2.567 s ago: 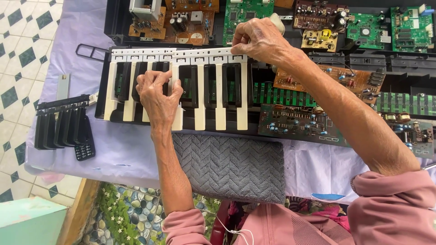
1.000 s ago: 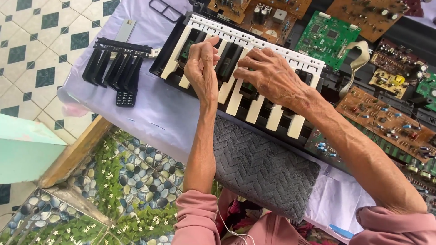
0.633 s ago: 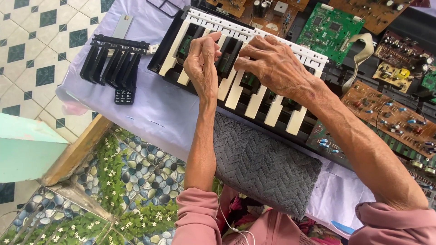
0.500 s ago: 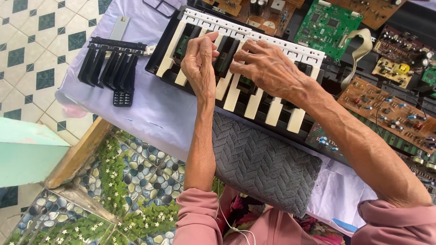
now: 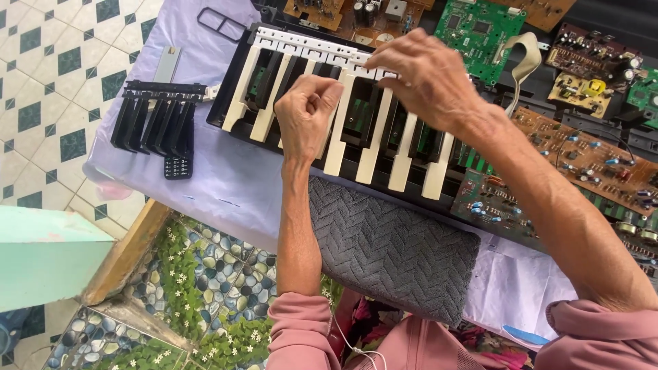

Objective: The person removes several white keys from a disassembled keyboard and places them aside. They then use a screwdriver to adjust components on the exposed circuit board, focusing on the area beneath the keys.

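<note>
An opened electronic keyboard lies on a table with a strip of white keys [image 5: 356, 130] set in its black frame [image 5: 226, 123], the gaps for black keys bare. My left hand [image 5: 305, 113] rests curled on the white keys near the strip's middle, fingers bent in. My right hand [image 5: 425, 75] presses fingertips down on the rear bar of the key strip. A separate set of black keys [image 5: 154, 123] lies to the left on the cloth.
Green and brown circuit boards [image 5: 480, 27] fill the keyboard's open case at the back and right. A small dark phone [image 5: 178, 166] lies by the black keys. A grey knitted pad [image 5: 391, 250] sits at the table's front edge. A lavender cloth [image 5: 226, 185] covers the table.
My right hand has shifted from the key fronts to the rear bar of the strip. My left hand has curled tighter on the keys. The camera view has swung left.
</note>
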